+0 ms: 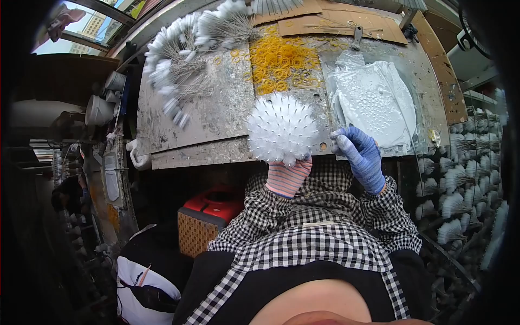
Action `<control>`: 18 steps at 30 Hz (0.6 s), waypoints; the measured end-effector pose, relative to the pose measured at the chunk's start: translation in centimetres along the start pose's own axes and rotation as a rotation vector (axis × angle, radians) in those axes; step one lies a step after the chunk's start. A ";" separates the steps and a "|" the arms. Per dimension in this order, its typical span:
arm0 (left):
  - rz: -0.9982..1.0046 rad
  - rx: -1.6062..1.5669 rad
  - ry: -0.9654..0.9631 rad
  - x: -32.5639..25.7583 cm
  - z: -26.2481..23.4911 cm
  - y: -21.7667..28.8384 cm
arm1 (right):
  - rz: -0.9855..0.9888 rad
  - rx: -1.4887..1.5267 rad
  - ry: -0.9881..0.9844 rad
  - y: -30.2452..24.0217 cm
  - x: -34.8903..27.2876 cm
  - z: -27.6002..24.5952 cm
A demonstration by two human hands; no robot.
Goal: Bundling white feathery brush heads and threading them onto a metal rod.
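Note:
My left hand (288, 177), in a pink and grey striped glove, is closed under a round bundle of white bristle brushes (283, 127). The bundle fans into a dome with small dark tips, at the table's front edge. Right of it, my right hand (359, 158) wears a blue glove with white-smeared fingertips. Its thumb and fingers are drawn together; anything between them is too small to make out. Just beyond that hand, a slab spread with wet white paste (374, 103) lies on the table, its surface dimpled. Yellow rubber bands (281, 60) lie in a loose heap behind the bundle.
Several bunches of thin wire stems with white bristle heads (179, 51) lie at the table's far left. A scraper (357, 39) sits beyond the paste, near flat cardboard (341, 24). Racks of white brush bunches (460, 184) stand at right. A red box (211, 214) is below the table.

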State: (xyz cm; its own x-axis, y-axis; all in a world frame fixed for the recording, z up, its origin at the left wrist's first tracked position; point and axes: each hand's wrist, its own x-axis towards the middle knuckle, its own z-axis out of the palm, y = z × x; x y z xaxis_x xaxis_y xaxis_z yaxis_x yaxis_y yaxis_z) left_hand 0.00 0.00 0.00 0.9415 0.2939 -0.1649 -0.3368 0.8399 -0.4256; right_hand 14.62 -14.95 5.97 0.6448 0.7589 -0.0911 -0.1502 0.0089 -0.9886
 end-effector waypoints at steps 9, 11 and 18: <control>0.067 0.177 -0.107 0.5 -0.8 1.4 | -0.020 0.016 0.030 0.5 -0.1 0.5; 0.100 0.168 -0.039 0.5 -1.3 2.1 | -0.005 0.018 0.037 0.5 -0.3 0.0; 0.122 0.565 -0.029 1.9 3.6 3.8 | 0.017 0.059 0.011 -0.7 0.9 -2.0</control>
State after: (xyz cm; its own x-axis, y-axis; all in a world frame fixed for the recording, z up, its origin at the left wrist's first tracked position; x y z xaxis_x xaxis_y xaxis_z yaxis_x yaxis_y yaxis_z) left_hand 0.54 5.41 1.21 0.8991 0.4091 -0.1554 -0.3906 0.9103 0.1369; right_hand 16.79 -15.60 6.33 0.6501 0.7519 -0.1097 -0.2050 0.0346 -0.9781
